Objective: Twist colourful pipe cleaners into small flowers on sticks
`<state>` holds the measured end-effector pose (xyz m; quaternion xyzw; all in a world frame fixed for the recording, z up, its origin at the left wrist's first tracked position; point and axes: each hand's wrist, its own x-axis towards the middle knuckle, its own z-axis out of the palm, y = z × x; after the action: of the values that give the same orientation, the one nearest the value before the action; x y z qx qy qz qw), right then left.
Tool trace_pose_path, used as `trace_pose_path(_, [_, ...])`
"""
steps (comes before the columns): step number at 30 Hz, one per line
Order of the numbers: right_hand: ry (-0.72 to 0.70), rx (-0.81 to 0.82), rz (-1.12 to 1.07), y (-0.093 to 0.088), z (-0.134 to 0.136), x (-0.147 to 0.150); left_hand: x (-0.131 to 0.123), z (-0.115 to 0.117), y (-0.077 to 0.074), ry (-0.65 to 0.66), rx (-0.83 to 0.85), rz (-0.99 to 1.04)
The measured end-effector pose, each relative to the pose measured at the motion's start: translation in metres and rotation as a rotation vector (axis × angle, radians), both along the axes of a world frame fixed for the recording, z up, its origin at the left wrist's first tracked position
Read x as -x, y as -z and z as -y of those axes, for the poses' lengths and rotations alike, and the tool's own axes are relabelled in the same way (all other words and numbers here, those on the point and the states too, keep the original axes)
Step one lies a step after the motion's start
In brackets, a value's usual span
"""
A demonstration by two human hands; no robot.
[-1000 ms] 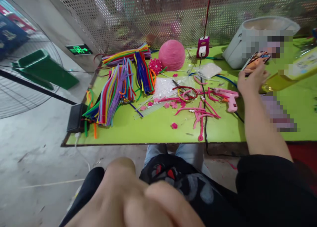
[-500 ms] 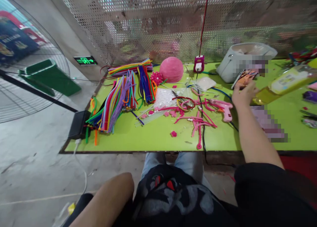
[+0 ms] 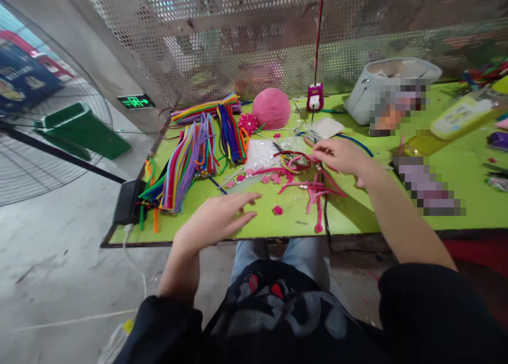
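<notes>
My right hand (image 3: 344,156) is above the pink pieces in the middle of the table, fingers loosely bent and pointing left. Its fingertips are by some pink pipe cleaners (image 3: 305,161); no object shows clearly in its grasp. A pink glue gun (image 3: 360,182) is mostly covered by that hand. Over the front left of the table, my left hand (image 3: 218,218) holds nothing, with fingers apart. Between the hands lie a pink flower bead (image 3: 277,210), pink pipe cleaner pieces with white beads (image 3: 304,187) and red and yellow rings (image 3: 293,163).
Bundles of coloured pipe cleaners (image 3: 184,165) lie at left, near a black box (image 3: 129,201). Behind are a pink ball (image 3: 271,109), a bag of white beads (image 3: 262,153) and a purple socket (image 3: 315,98). At right are a grey bag (image 3: 359,97) and a yellow bottle (image 3: 456,118).
My right hand has left the picture-covered item by the grey bag and moved left to the pink pieces. My left hand has come up over the table.
</notes>
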<state>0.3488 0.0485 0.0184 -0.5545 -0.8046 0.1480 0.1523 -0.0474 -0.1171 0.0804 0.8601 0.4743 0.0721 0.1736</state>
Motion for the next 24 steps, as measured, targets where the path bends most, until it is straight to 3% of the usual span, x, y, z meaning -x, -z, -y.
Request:
trace_pose_path(3, [-0.150, 0.075, 0.088, 0.004, 0.011, 0.044, -0.013, -0.068, 0.026, 0.061, 0.089, -0.336])
trace_pose_path(5, [-0.137, 0.086, 0.145, 0.010, 0.015, 0.062, -0.022, -0.094, 0.033, 0.089, 0.083, -0.332])
trace_pose_path(9, [-0.025, 0.067, 0.202, 0.015, 0.019, 0.074, -0.043, -0.125, 0.044, 0.143, 0.008, -0.260])
trace_pose_path(13, [-0.013, 0.078, 0.201, 0.016, 0.023, 0.073, -0.055, -0.142, 0.069, 0.080, -0.101, -0.171])
trace_pose_path(17, [-0.004, 0.092, 0.144, 0.019, 0.028, 0.070, -0.049, -0.145, 0.089, 0.038, -0.120, -0.091])
trace_pose_path(21, [0.035, 0.110, 0.064, 0.019, 0.028, 0.062, -0.041, -0.143, 0.093, 0.035, -0.107, -0.033])
trace_pose_path(24, [0.192, 0.045, -0.011, 0.011, 0.013, 0.038, -0.042, -0.143, 0.094, 0.025, -0.100, -0.007])
